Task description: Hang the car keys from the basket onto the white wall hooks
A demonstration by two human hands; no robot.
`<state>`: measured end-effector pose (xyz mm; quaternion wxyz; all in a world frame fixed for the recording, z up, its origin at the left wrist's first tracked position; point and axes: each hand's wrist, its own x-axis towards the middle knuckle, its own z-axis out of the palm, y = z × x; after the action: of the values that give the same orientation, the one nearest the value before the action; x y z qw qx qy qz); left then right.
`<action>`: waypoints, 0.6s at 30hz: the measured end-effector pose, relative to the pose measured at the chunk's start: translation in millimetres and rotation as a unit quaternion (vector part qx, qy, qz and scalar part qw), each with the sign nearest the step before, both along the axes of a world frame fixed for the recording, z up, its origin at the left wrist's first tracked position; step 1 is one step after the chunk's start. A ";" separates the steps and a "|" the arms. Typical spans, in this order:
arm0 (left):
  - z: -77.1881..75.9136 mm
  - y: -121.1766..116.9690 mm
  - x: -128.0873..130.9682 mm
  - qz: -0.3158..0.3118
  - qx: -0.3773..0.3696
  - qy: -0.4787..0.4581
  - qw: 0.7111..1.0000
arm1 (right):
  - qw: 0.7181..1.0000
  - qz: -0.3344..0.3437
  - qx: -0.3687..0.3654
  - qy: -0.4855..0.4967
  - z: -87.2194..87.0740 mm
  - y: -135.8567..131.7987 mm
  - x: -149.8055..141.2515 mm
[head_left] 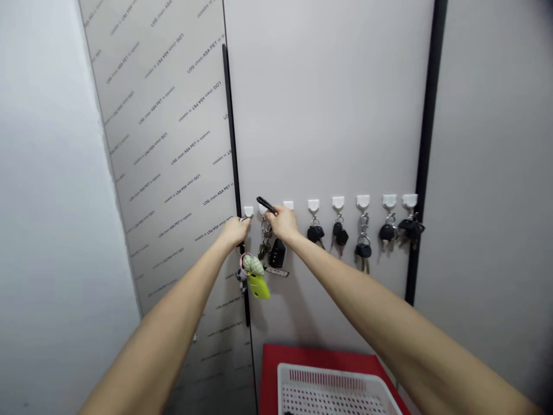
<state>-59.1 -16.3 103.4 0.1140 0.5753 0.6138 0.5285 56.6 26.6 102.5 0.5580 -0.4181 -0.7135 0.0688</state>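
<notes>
My left hand (235, 231) is closed at the leftmost white hook (248, 211), pinching a keychain at its top ring. Below it dangle a yellow-green case (258, 286), a pale striped charm (253, 264) and a small grey figure (241, 278). Close by on the right, my right hand (283, 223) is closed around a black strap (265, 204), in front of the second and third hooks. Under this hand hang a black car key fob (277, 253), a narrow label tag (276, 271) and some metal keys (264, 236). My fingers hide how these are joined.
Further right, several key bunches (315, 232) hang from white hooks on the pale panel (328, 104). A black vertical handle strip (232, 132) runs along the panel's left edge. Below, a white perforated basket (337, 372) stands on a red surface (270, 369).
</notes>
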 end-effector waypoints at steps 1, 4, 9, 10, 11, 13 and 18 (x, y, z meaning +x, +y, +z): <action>1.8 1.8 -1.9 0.029 0.029 -0.002 0.999 | 1.000 0.004 -0.003 0.008 -3.2 0.4 1.5; 9.7 7.6 -5.0 0.062 0.100 -0.042 0.992 | 0.999 0.014 -0.018 0.031 -11.4 -0.3 4.1; -4.6 7.5 3.7 -0.017 0.061 -0.057 0.996 | 0.996 0.048 -0.075 0.028 -23.8 -6.5 2.5; -12.8 6.3 6.8 -0.034 0.050 -0.068 0.996 | 0.994 0.061 -0.086 0.022 -26.7 -7.2 1.9; -21.5 5.2 10.2 -0.053 0.043 -0.087 0.994 | 0.993 0.072 -0.091 0.022 -29.3 -7.5 1.2; -36.5 4.0 17.6 -0.096 0.037 -0.135 0.985 | 0.992 0.078 -0.085 0.045 -32.4 -6.6 -0.2; -38.8 6.6 36.6 -0.163 0.048 -0.198 0.965 | 0.994 0.050 -0.049 0.084 -19.1 -3.1 -3.8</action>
<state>-22.5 -9.8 64.7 0.2902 0.5559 0.4513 0.6349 52.9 23.5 83.3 0.5908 -0.4014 -0.6798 0.1662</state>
